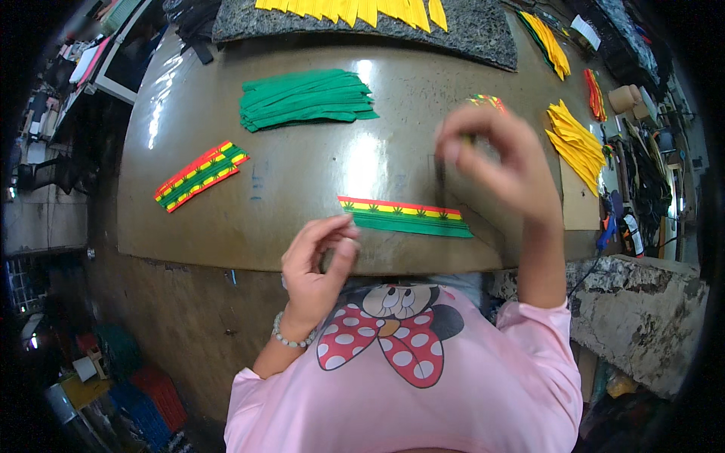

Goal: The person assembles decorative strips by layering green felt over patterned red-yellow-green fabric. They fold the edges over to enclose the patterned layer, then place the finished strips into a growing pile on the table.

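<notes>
A striped strip (404, 216) in red, yellow and green lies flat on the brown table (302, 181) near its front edge. My left hand (317, 264) is at the strip's left end, thumb and fingers pinched just beside it. My right hand (491, 155) is raised above the table to the right, fingers pinched on something small and thin that I cannot make out. Behind that hand a bit of another striped piece (487, 100) shows.
A pile of green strips (306, 98) lies at the back middle. A stack of striped strips (200, 175) sits at the left. Yellow strips (578, 143) lie at the right, more yellow ones (355, 10) on a grey mat (476, 34) at the back.
</notes>
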`<state>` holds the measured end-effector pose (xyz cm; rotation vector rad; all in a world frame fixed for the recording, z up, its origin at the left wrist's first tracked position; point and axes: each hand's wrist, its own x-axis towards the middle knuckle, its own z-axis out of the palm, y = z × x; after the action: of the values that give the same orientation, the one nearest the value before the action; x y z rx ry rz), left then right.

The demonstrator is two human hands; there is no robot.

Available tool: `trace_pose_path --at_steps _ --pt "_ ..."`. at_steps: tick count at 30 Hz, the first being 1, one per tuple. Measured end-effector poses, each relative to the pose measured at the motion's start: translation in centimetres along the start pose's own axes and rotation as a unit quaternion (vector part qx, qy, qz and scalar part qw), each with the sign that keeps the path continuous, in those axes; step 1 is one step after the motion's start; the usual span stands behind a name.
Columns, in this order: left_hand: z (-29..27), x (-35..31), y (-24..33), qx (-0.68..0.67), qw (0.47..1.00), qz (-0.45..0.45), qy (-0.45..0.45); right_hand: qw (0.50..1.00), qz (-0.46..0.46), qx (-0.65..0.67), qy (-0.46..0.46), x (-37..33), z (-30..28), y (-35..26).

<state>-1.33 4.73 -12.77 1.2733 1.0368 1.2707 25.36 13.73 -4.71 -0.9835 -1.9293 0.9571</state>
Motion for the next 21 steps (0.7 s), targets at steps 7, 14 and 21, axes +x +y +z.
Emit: trace_pose_path --at_steps 7,14,21 --pt "0.8 -0.3 1.9 0.001 0.991 -0.050 -0.128 0.983 0.173 0.052 -0.044 -5.7 7.2 -4.4" --pt "-0.2 -0.1 0.5 0.210 0.969 -0.102 -0.081 0.948 0.303 0.068 -0.075 -5.6 9.3 -1.2" --pt "-0.2 2.3 -0.5 0.322 0.945 -0.044 -0.046 0.955 0.292 0.022 -0.040 -3.5 11.2 2.2"
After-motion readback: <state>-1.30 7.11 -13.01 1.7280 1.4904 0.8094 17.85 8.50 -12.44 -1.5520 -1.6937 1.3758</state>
